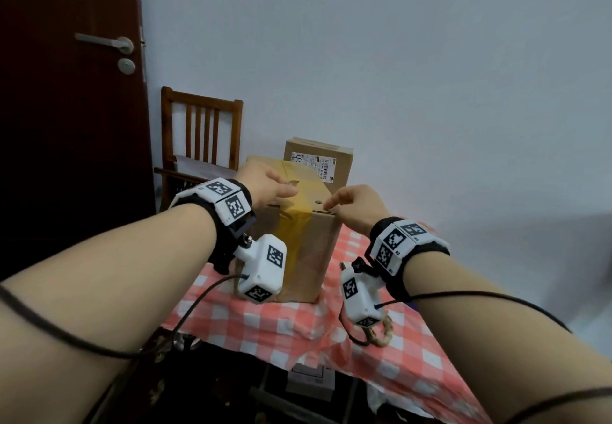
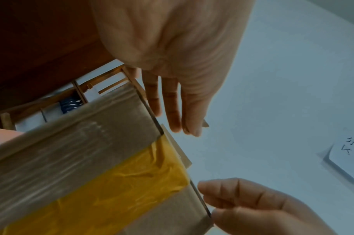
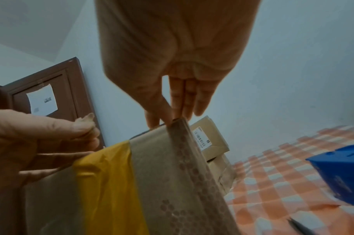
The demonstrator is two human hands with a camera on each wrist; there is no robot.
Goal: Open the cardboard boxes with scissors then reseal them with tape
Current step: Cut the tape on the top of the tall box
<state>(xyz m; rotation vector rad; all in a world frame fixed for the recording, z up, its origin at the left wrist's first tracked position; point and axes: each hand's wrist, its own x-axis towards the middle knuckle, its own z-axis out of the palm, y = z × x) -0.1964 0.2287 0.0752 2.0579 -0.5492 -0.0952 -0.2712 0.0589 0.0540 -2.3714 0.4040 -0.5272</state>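
left hand [image 1: 265, 185]: fingers straight, over box [image 1: 308, 245] top; right hand [image 1: 356, 205]: fingers straight, touching box's top edge

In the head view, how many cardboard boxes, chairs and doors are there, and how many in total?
Cardboard boxes: 2, the front box with yellow tape, and the labelled box behind it
Chair: 1
Door: 1
Total: 4

The rear cardboard box [image 1: 318, 162] carried a white shipping label [image 1: 313, 164] with a barcode, its print too small to read. A paper sheet [image 3: 42, 99] on the door [image 3: 71, 89] showed only blurred marks. Wristband markers [image 1: 228, 199] held square codes, no words.
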